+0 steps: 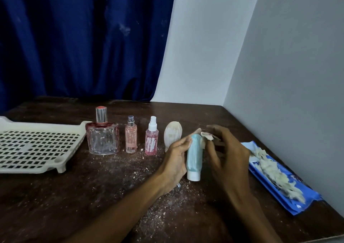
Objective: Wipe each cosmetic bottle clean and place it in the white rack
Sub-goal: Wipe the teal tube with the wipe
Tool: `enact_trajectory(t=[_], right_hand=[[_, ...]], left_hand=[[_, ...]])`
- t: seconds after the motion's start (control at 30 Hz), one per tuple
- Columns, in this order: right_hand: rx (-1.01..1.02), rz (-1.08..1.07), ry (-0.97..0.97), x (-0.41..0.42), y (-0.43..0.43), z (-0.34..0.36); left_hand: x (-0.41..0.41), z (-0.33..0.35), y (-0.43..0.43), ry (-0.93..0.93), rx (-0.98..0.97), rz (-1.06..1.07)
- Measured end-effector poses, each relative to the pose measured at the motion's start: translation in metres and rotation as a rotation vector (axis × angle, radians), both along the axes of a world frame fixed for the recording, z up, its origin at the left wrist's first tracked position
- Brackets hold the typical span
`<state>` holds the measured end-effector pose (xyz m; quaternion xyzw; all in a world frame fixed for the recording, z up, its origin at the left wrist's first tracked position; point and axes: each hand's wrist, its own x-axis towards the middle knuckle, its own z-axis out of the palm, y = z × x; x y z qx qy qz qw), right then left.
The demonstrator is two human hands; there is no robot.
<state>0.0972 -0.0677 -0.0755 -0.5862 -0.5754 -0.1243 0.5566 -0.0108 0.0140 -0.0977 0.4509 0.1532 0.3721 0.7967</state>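
A pale blue tube (194,155) with a white cap stands cap-down on the dark table. My left hand (176,159) holds its left side, fingers against it. My right hand (223,149) pinches a small crumpled wipe (206,136) at the tube's upper right. To the left stand a large clear perfume bottle (102,136), a slim pink spray bottle (131,137) and a pink pump bottle (151,139), all smeared white. A cream oval bottle (172,134) stands partly behind my left hand. The white perforated rack (37,147) lies at the far left.
A blue wipes pack (275,175) with used crumpled wipes on top lies along the right table edge by the grey wall. White crumbs and dust cover the dark table (93,196). A blue curtain hangs behind.
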Motion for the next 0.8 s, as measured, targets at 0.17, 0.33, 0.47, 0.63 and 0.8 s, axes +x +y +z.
enact_trajectory(t=[0.17, 0.33, 0.47, 0.63, 0.8], right_hand=[[0.009, -0.014, -0.102, 0.001, 0.011, -0.008], [0.024, -0.003, -0.040, -0.001, 0.014, -0.009], [0.019, 0.015, 0.037, 0.000, 0.012, -0.007], [0.016, -0.002, -0.051, 0.005, 0.016, -0.007], [0.026, -0.081, -0.145, 0.007, 0.021, -0.010]], left_hand=[[-0.001, 0.000, 0.002, 0.002, -0.011, 0.019], [-0.003, 0.003, 0.002, -0.005, -0.003, 0.031], [-0.003, 0.004, 0.002, -0.012, 0.004, 0.033], [-0.002, 0.005, 0.002, -0.019, 0.016, 0.042], [-0.002, 0.003, 0.003, 0.006, 0.048, 0.041]])
